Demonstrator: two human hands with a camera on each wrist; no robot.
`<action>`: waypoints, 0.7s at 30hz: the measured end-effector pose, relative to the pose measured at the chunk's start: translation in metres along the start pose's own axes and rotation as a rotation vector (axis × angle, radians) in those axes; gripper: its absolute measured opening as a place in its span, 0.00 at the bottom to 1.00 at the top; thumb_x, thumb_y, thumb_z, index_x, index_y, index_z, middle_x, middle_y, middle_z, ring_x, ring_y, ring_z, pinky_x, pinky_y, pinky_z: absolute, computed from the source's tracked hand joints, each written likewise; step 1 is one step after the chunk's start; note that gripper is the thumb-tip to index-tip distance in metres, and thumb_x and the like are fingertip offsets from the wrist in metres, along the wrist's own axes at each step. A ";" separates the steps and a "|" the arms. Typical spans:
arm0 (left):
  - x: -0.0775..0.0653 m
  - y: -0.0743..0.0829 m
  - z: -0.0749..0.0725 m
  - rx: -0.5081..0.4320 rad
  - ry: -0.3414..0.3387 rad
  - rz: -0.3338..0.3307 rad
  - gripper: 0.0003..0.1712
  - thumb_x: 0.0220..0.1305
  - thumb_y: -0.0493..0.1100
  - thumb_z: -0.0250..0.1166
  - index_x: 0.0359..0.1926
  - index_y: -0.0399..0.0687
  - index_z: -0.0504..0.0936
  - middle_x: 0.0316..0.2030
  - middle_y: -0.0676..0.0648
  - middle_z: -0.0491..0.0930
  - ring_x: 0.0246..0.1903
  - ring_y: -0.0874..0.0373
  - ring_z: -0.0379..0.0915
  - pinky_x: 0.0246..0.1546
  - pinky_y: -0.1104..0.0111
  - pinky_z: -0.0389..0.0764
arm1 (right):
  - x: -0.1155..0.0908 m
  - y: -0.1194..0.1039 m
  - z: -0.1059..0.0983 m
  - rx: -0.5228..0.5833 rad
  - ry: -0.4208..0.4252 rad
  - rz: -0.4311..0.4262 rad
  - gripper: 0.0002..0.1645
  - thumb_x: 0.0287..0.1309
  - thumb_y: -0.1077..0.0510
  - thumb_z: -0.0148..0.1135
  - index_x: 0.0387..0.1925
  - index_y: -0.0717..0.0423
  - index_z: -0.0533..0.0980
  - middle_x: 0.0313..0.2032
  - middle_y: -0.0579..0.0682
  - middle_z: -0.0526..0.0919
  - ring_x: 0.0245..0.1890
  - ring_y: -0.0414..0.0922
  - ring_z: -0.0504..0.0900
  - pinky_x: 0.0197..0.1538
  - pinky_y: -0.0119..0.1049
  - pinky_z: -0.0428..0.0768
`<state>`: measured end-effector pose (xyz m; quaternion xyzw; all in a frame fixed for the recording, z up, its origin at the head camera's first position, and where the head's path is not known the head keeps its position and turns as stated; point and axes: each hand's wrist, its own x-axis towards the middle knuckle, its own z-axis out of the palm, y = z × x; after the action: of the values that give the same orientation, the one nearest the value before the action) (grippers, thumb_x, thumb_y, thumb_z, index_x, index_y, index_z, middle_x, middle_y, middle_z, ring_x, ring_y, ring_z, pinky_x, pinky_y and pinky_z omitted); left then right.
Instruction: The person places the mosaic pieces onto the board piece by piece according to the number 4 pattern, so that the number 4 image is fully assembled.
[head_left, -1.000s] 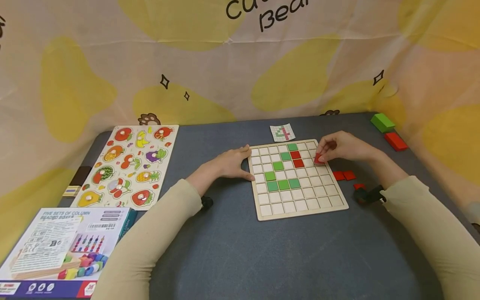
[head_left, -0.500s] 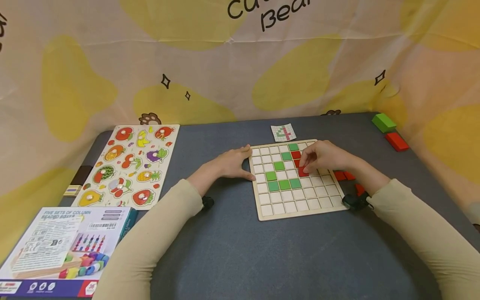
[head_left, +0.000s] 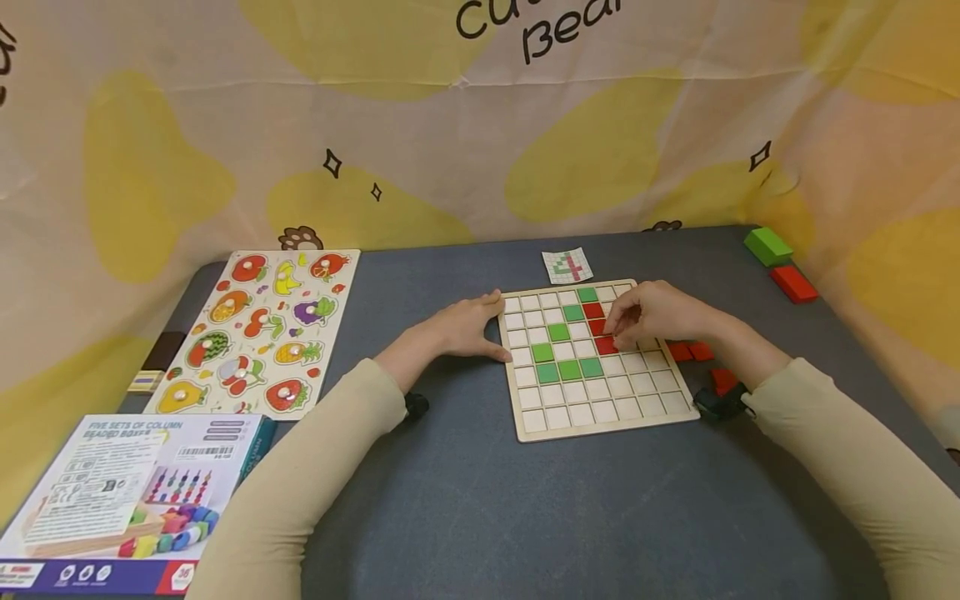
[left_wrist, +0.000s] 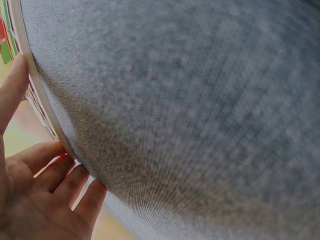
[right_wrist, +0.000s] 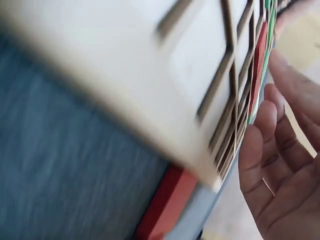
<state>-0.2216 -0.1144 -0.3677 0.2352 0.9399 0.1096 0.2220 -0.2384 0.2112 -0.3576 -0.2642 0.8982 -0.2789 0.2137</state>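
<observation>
Three red tiles [head_left: 598, 327] now run down the board [head_left: 600, 417] as our right hand [head_left: 660, 315] presses the newest with loose fingers, our flat left hand [head_left: 457, 327] steadying its left edge; we next need a loose tile [head_left: 690, 351] from beyond the right edge.

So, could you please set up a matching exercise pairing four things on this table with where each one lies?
Things:
1. grid board
2. fruit puzzle
3. pattern card
4. green block

Places:
A. far right corner of the table
B. left side, behind the bead box
C. just behind the board
D. between the left hand and the right hand

Pairs: 1-D, 2-B, 3-C, 4-A
</observation>
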 end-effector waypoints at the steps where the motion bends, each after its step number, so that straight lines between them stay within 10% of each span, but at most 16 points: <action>1: 0.000 0.000 0.000 0.001 0.000 0.001 0.59 0.59 0.68 0.66 0.79 0.49 0.46 0.80 0.46 0.40 0.79 0.47 0.42 0.77 0.50 0.54 | -0.003 0.003 -0.003 0.005 0.003 0.010 0.08 0.50 0.59 0.76 0.34 0.50 0.86 0.33 0.47 0.87 0.31 0.39 0.81 0.38 0.29 0.80; 21: 0.002 0.000 0.001 0.002 -0.007 -0.008 0.59 0.59 0.68 0.65 0.79 0.50 0.46 0.80 0.47 0.39 0.79 0.46 0.41 0.77 0.49 0.53 | -0.045 0.053 -0.027 -0.080 -0.082 0.107 0.16 0.42 0.52 0.80 0.35 0.49 0.83 0.35 0.46 0.80 0.36 0.39 0.74 0.41 0.27 0.74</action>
<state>-0.2227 -0.1136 -0.3688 0.2319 0.9402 0.1067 0.2256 -0.2373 0.2863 -0.3591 -0.2353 0.9119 -0.2201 0.2541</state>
